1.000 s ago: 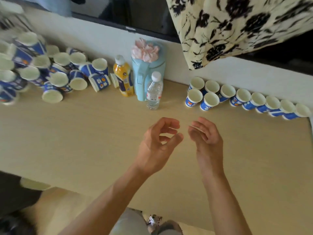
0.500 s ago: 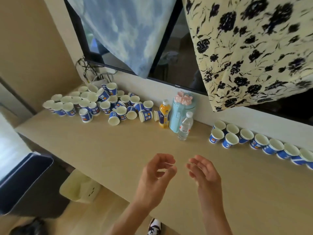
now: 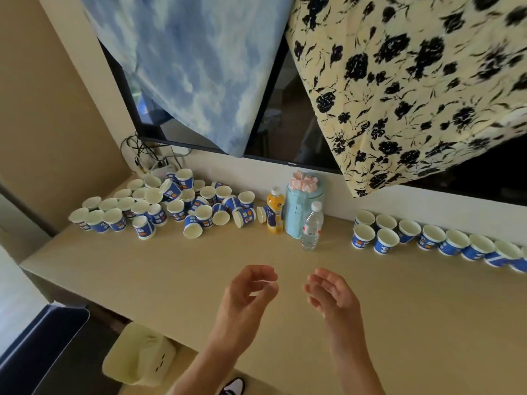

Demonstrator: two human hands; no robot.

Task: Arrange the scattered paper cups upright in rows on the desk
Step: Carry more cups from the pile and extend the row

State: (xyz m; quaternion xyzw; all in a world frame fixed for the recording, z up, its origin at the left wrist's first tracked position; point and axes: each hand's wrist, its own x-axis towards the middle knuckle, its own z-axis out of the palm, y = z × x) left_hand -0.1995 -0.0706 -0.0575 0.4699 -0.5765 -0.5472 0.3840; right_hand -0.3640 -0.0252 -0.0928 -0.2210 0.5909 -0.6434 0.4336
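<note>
A heap of blue-and-white paper cups (image 3: 176,206) lies at the far left of the tan desk (image 3: 199,277); some stand upright, others lie tipped on their sides. Along the back wall at the right, several upright cups (image 3: 433,238) form a row, with two more cups (image 3: 373,239) standing in front of its left end. My left hand (image 3: 248,297) and right hand (image 3: 332,295) hover over the desk's middle, palms facing each other, fingers loosely curled, holding nothing and far from any cup.
An orange juice bottle (image 3: 275,210), a light blue jug (image 3: 302,206) with a pink flower on top and a clear water bottle (image 3: 312,226) stand between the two cup groups. Cloths hang over a dark screen (image 3: 273,132) behind. A pale bin (image 3: 139,354) sits below the desk's front edge.
The view has lifted and swung left, bringing the whole heap and the hanging cloths into sight. Both hands have stayed empty over the desk's middle.
</note>
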